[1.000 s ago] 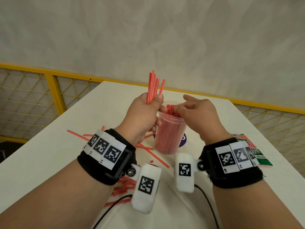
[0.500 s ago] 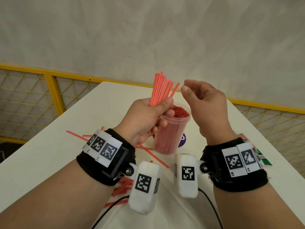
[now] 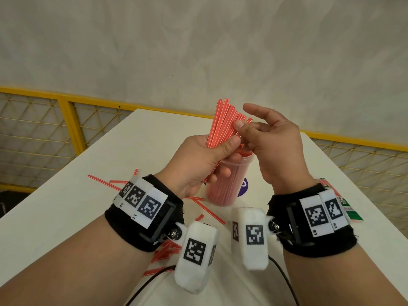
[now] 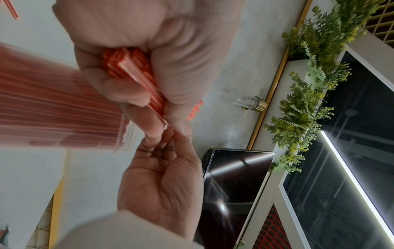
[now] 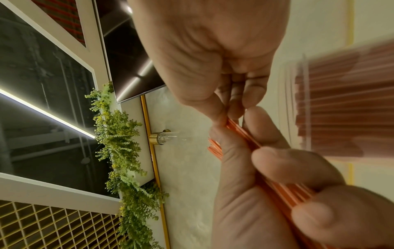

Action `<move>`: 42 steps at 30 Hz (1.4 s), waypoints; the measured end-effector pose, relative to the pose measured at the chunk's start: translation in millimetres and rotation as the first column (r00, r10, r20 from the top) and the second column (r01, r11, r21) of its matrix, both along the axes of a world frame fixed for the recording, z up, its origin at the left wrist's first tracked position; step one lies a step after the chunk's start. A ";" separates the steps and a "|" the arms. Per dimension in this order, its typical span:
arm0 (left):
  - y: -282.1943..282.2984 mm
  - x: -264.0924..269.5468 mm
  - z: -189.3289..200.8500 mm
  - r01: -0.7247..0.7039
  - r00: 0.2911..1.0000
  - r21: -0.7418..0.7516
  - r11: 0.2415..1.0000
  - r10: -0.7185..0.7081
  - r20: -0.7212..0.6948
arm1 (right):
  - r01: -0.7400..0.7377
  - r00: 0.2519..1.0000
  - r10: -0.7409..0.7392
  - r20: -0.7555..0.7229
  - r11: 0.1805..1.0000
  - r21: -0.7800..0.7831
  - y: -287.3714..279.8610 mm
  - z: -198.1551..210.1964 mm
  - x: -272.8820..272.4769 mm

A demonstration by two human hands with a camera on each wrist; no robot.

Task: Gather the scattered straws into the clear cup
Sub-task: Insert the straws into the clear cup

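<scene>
White table (image 3: 110,177) is carrying the clear cup (image 3: 223,186); the left hand (image 3: 198,164) is gripping a straw bundle (image 3: 223,122), the right hand (image 3: 271,140) pinching a few at 1 o'clock: slide those out lengthwise, then lower them straight down.

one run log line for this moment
left hand: grips straw bundle | right hand: pinches a straw from it | clear cup: nearly full | loose straws: on table

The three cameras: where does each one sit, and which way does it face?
Head: looks forward and down at both forearms, left hand, right hand, clear cup.
Left wrist: looks along the left hand gripping the straw bundle.
Right wrist: looks along the right hand pinching a straw.
All three share both hands, the bundle, the cup.
</scene>
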State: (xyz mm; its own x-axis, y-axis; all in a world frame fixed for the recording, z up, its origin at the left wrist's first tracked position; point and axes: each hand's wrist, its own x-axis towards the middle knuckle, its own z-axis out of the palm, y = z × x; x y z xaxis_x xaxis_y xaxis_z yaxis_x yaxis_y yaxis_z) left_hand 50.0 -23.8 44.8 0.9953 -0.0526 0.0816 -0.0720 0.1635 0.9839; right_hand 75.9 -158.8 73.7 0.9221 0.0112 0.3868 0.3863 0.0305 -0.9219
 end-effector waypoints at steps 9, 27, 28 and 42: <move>0.7 0.2 0.6 -0.019 0.999 0.012 1.000 0.019 0.028 | 0.013 1.000 -0.013 0.005 0.999 0.038 -1.2 -1.4 3.9; 1.9 -0.9 2.8 -0.101 0.993 0.090 0.991 0.094 0.079 | -0.034 0.999 0.030 0.040 0.995 0.094 -1.9 0.4 2.7; 1.5 -0.8 2.5 -0.115 0.990 0.099 0.988 0.106 0.089 | -0.049 0.998 0.045 0.041 0.995 0.084 -0.8 -0.5 2.7; 9.1 8.3 -1.2 -0.343 0.935 0.210 0.915 0.312 0.170 | 0.238 0.951 -0.269 0.152 0.951 0.198 -14.7 -8.5 19.2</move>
State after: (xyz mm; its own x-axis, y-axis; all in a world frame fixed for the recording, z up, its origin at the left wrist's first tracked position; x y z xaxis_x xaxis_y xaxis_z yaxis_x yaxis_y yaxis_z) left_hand 58.2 -14.7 43.5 0.9412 0.2413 0.2366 -0.2120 -0.1235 0.9694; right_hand 95.1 -173.5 65.1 0.8030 -0.2968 0.5169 0.5572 0.0657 -0.8278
